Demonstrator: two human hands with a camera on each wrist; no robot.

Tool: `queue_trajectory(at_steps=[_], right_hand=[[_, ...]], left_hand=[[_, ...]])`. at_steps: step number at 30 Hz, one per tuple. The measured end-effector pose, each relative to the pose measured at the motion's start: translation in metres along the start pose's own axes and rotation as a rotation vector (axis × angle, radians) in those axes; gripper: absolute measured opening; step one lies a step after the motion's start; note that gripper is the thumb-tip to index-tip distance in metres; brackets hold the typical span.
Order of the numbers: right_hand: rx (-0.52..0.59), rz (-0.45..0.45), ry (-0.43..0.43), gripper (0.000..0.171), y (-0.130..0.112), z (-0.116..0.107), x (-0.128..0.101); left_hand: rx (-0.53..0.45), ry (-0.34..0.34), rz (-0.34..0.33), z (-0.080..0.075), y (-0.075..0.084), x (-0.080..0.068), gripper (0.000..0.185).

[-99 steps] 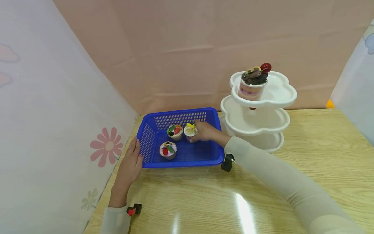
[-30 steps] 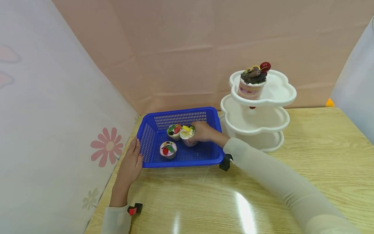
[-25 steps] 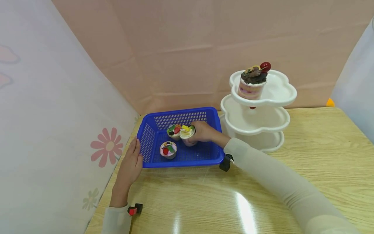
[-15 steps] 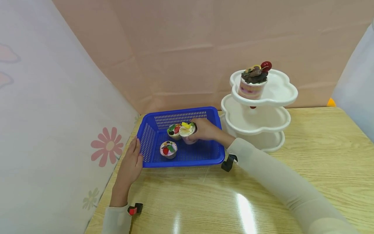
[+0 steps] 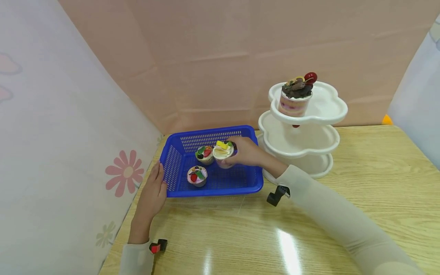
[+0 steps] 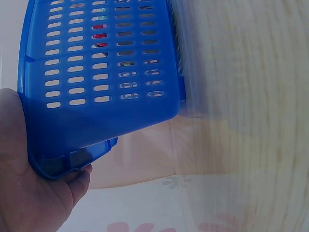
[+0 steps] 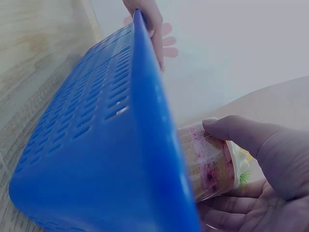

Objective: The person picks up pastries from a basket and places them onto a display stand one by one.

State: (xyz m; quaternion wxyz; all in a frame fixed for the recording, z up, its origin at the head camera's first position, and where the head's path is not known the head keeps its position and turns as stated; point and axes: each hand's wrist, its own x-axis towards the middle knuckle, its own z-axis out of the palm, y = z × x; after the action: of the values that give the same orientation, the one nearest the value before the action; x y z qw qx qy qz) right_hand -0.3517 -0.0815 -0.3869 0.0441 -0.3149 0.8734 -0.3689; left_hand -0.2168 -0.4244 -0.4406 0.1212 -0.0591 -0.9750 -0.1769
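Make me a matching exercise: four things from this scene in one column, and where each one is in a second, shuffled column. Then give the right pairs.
Things
1. cup with yellow topping
2. chocolate-topped cup
3. cup with pink cream
4. left hand

Places
A. on the top tier of the white stand
B. against the outer left side of the blue basket
C. held in the right hand over the basket
D. standing on the basket floor, near its front

Pairs: 1-C, 2-A, 3-D, 4-B
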Motion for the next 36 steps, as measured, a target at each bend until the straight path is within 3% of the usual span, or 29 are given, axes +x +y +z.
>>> queue_trajectory(at_steps=[17, 25, 36], right_hand=[[0.020, -0.009, 0.046, 0.081, -0.008, -0.022, -0.043], [0.014, 0.014, 0.069, 0.083, -0.014, -0.029, -0.065], [0.109, 0.061, 0.107, 0.079, -0.020, -0.041, -0.097]], left_hand=[[-0.017, 0.006, 0.012, 0.001, 0.002, 0.000, 0.058], [-0.005, -0.001, 0.002, -0.001, 0.000, -0.002, 0.058], [-0.011, 0.013, 0.005, 0.000, 0.000, -0.001, 0.057]])
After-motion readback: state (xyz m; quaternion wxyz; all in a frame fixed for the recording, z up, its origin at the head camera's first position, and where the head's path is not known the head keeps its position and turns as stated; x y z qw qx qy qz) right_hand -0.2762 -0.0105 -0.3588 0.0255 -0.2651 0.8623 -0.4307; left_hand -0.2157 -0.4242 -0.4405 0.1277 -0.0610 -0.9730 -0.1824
